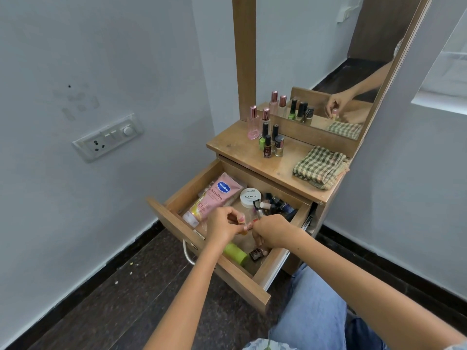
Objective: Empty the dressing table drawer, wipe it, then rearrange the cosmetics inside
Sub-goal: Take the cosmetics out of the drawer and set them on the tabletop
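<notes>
A small wooden dressing table [235, 145] stands in the centre of the frame against pale grey walls, with a tall wood-framed mirror [328, 59] rising from its back edge to the top of the frame. The floor is dark speckled stone with a black skirting. A switch-and-socket plate [108, 137] sits on the wall at middle left.

On the tabletop, two pink perfume bottles [253, 123] stand near the mirror, with a cluster of nail polish bottles [271, 144] just in front of them. A folded green checked cloth [319, 166] lies at the right end, reaching the table's right edge.

The drawer [177, 221] is pulled out toward the lower left, its metal handle [188, 251] hanging off the front panel. Inside lie a pink Vaseline tube [214, 198] at the left, a white nail polish remover jar [250, 197] in the middle, a heap of small dark bottles [276, 204] at the right, and a green cylinder [235, 253] near the front wall.

Both hands meet over the drawer's middle. The left hand [222, 228] has its fingers curled, pinching a small object too blurred to name. The right hand [271, 232] is curled too, fingers pointing down into the drawer; whether it holds anything I cannot tell.

A denim-clad knee [310, 306] fills the lower right, close beside the drawer's corner. The forearms hide part of the drawer floor.
</notes>
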### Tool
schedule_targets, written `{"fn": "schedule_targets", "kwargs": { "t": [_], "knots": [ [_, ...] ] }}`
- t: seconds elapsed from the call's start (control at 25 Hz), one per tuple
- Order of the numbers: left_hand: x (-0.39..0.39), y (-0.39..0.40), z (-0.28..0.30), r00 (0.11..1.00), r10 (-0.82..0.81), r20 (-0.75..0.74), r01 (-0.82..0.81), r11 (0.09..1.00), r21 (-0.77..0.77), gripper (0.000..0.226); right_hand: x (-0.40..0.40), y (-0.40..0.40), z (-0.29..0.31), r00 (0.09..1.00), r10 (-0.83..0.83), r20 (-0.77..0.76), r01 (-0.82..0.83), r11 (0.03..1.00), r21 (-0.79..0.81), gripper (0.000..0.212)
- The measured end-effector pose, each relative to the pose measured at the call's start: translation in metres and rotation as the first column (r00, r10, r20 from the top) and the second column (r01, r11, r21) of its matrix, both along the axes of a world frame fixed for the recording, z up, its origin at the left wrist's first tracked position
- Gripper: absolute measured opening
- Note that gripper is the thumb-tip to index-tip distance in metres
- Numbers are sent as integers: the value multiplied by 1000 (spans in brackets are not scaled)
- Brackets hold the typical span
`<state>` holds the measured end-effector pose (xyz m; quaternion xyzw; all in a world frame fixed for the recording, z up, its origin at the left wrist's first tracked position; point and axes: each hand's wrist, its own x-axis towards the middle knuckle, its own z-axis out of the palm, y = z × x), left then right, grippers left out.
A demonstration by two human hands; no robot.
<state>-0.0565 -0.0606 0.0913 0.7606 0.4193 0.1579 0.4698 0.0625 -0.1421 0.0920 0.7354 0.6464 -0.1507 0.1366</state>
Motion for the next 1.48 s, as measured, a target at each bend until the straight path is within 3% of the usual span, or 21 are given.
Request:
{"fn": "schedule_targets", "kwargs": {
  "t": [0.2,0.44,0.6,0.92,1.08,1.24,1.48],
  "knots": [
    [3,2,-2,984,-76,-159,87,994,63,27,0,2,3,1000,21,15,-20,1000,-20,22],
    [10,1,-6,934,-162,-319,227,957,180,28,26,-17,19,947,-161,-278,203,971,129,22],
    [17,-2,-10,927,-188,-324,249,955,158,17,30,-24,16,899,-230,-372,336,908,251,29],
    [19,9,-5,931,-277,-238,295,955,43,27,35,-36,15,796,-245,-553,507,770,388,26],
    [34,24,-3,979,-164,-120,168,986,22,32,36,-37,16,759,-268,-594,568,717,403,26],
    [62,16,-13,967,-113,-226,150,977,151,56,34,-37,19,757,-260,-599,573,704,419,26],
    [74,6,-27,954,-35,-296,141,928,344,40,35,-42,21,778,-243,-579,555,698,452,27]
  ]
}}
